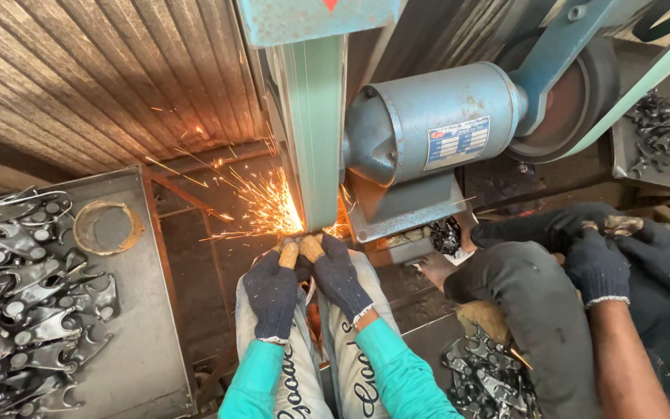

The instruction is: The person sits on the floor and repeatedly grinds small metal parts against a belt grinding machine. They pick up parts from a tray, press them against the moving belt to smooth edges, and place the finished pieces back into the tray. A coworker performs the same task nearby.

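Both gloved hands meet at the foot of the upright grinding belt (316, 140), a pale green abrasive band that runs top to bottom through the middle of the view. The left hand (271, 293) and the right hand (338, 278) wear dark knitted gloves with worn tan fingertips, and they are clenched together around a small metal workpiece (304, 237) pressed against the belt's lower end. The piece is almost wholly hidden by the fingertips, so its shape and long axis cannot be told; it is pushed forward, away from the person, into the belt face. Orange sparks (261, 206) fan out to the left from the contact point.

Teal sleeves cover both forearms, and pale cloth aprons lie over the knees below.

Just right of the belt sits a blue-grey cylindrical electric motor (436, 124) with a smooth painted housing and a label plate, and beyond it a dark rubber-rimmed drive wheel (575, 97). To the left, a flat steel tray (149, 326) holds a heap of shiny, curved forged metal parts (25, 295) with round eyes, lying in all directions, and a rusty ring (106, 226) beside them. More such parts lie in a pile (486, 380) at lower right.

At right, another person's two dark-gloved hands (622, 252) are closed on a small piece beside a dusty padded knee.
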